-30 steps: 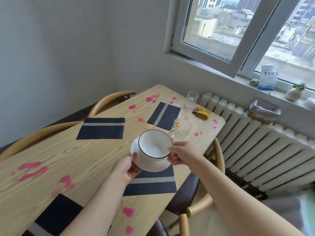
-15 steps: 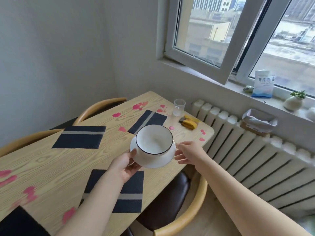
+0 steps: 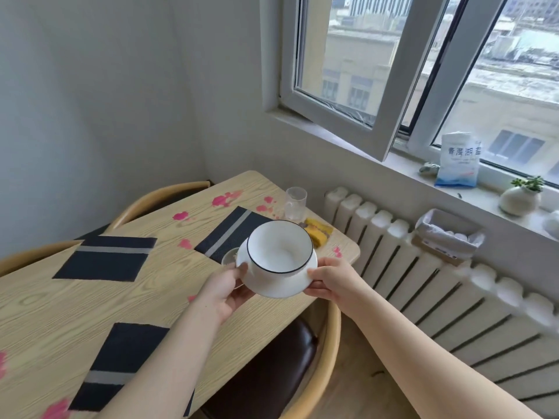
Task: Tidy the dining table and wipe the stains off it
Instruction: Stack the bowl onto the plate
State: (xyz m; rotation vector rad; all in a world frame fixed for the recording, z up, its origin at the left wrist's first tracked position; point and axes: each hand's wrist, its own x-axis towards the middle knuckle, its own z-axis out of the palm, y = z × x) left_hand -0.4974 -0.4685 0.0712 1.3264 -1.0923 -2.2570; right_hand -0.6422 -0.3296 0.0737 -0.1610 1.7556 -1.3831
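Both hands hold a white plate [image 3: 273, 285] above the wooden table's [image 3: 45, 306] right edge, the left hand [image 3: 225, 287] closed on its left rim, the right hand [image 3: 331, 282] on its right. A black-rimmed white bowl [image 3: 279, 247] sits on the plate, hiding most of a glass [image 3: 229, 257] behind. Farther off lie dark placemats [image 3: 106, 258], pink stains [image 3: 225, 198], a yellow sponge [image 3: 319, 232] partly hidden, and a clear cup [image 3: 295, 202].

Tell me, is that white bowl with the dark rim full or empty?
Empty. The white bowl with the dark rim shows only bare white inside, standing upright on a white plate held by the left hand and right hand.
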